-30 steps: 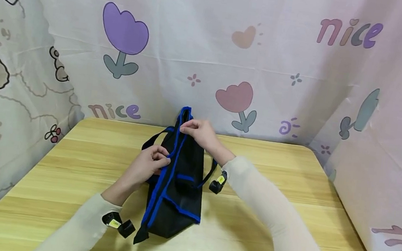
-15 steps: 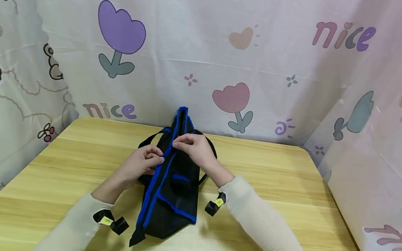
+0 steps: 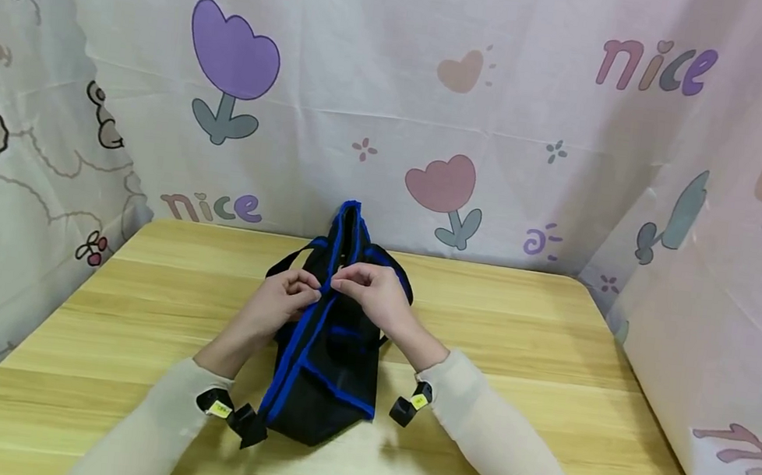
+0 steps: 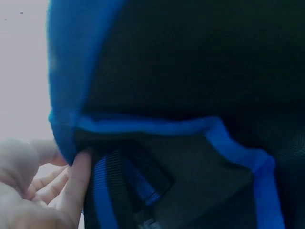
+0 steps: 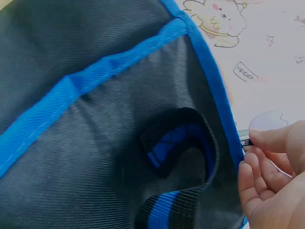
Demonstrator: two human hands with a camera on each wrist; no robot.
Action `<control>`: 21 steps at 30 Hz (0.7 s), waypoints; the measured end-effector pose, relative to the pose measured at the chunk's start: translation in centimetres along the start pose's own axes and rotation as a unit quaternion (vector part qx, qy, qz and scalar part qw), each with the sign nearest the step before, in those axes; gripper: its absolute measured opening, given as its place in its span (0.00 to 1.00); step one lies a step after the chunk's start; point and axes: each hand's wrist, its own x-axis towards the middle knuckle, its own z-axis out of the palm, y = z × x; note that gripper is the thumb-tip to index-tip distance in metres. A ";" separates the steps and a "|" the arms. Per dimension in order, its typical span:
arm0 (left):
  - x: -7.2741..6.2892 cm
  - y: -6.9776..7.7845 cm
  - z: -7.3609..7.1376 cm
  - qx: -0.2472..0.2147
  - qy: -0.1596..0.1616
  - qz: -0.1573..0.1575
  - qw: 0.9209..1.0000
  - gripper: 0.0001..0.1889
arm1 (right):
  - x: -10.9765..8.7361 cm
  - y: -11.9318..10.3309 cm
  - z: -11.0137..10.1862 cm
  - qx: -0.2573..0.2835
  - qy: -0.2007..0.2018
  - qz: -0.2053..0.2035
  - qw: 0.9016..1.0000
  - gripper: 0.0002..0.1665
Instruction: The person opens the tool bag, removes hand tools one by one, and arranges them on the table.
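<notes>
Fingers (image 5: 270,141) of the right hand (image 3: 377,300) pinch a zip pull (image 5: 245,142), distinct only from the right wrist; the left hand (image 3: 277,306) pinches the black bag's (image 3: 314,422) blue edging (image 4: 71,62) beside them, webbing handle (image 4: 106,191) near.

Head cam high, looks fwd/down; wrist cams (image 3: 403,411) v. close, opp. sides; all share bag (image 3: 339,358).

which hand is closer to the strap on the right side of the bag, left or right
Right. The right hand is at the bag's top edge, close beside that strap; the left hand is farther off, at the bag's left side.
</notes>
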 end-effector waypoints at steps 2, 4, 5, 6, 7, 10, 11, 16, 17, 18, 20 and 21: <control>0.4 0.0 0.3 0.006 0.019 0.010 1.000 0.11 | 0.0 -0.1 0.0 -0.004 0.004 -0.005 1.000 0.06; 0.7 0.1 0.4 0.004 0.036 0.016 0.999 0.09 | 0.1 -0.1 0.0 -0.013 0.007 -0.012 1.000 0.06; 0.9 0.1 0.5 0.002 0.041 0.017 0.999 0.09 | 0.1 -0.1 0.0 -0.022 0.010 -0.016 1.000 0.06; 1.1 0.0 0.6 -0.011 0.043 0.015 0.999 0.09 | 0.2 -0.1 0.0 -0.031 0.013 -0.021 0.999 0.06; 1.2 -0.1 0.7 -0.030 0.042 0.008 0.999 0.08 | 0.3 0.0 0.1 -0.037 0.014 -0.026 0.999 0.06; 1.6 -0.3 1.1 -0.090 0.026 -0.017 0.995 0.08 | 0.5 0.2 0.0 -0.057 0.021 -0.038 0.997 0.05; 1.8 -0.3 1.3 -0.107 0.020 -0.023 0.994 0.08 | 0.5 0.2 0.0 -0.063 0.023 -0.041 0.997 0.05; 2.1 -0.3 1.9 -0.135 0.013 -0.028 0.990 0.07 | 0.0 0.1 -0.4 -0.067 0.016 -0.059 0.996 0.04; 2.1 -0.3 1.9 -0.134 0.013 -0.025 0.991 0.07 | -0.2 0.1 -0.4 -0.062 0.009 -0.063 0.996 0.04; 2.2 -0.2 1.9 -0.133 0.012 -0.024 0.991 0.07 | -0.3 0.1 -0.4 -0.054 0.001 -0.064 0.996 0.05; 2.2 0.0 1.8 -0.128 0.008 -0.019 0.992 0.08 | -0.8 -0.1 -0.4 -0.034 -0.016 -0.064 0.997 0.06; 2.1 0.1 1.6 -0.124 0.006 -0.018 0.992 0.08 | -1.0 -0.3 -0.4 -0.023 -0.025 -0.062 0.997 0.06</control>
